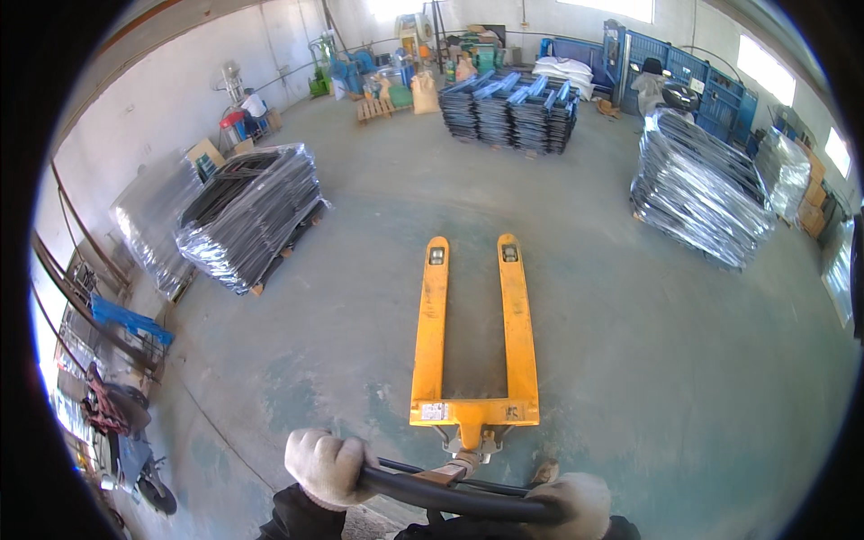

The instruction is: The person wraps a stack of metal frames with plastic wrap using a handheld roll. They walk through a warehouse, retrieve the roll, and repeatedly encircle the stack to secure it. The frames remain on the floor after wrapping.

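A yellow pallet jack stands in front of me on the grey-green floor, its two forks pointing away and carrying nothing. Its black loop handle reaches back toward my body. My left hand, in a whitish knit glove, is closed round the left end of that handle. At the handle's right end, my right hand wears the same kind of glove and wraps round the bar. Part of the right hand's fingers is hidden.
Film-wrapped stacks of dark frames stand left and right. Farther ahead is a pallet stack of black and blue metal parts. A scooter is parked at left. Sacks and machines line the back wall beside a blue gate.
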### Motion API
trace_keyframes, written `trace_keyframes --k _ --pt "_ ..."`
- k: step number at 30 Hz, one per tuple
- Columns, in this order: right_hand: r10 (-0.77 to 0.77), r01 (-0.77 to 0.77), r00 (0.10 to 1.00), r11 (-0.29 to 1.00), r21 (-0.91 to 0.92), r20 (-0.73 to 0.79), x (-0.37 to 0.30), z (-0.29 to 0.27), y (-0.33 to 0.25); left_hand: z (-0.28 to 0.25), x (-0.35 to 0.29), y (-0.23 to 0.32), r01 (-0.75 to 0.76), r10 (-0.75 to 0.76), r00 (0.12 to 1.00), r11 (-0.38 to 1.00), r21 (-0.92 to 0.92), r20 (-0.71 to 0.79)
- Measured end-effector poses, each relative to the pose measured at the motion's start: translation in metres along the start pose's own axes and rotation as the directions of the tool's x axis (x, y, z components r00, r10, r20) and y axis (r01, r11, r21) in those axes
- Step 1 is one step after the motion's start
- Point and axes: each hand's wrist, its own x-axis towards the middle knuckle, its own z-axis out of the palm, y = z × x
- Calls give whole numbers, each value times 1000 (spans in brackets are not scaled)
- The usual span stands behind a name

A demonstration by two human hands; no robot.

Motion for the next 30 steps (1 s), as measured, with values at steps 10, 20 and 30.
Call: trace_keyframes --k 10,20,30 --pt "40 -46 984 999 -30 -175 21 36 -11 64 52 -52 -102 90 992 984 -143 -85" --pt "71 -44 970 992 119 -234 82 20 66 188 176 -42 -141 83 975 948 -286 -205" --pt "158 -108 888 985 137 -432 186 -119 206 348 343 54 -93 50 988 947 -307 -146"
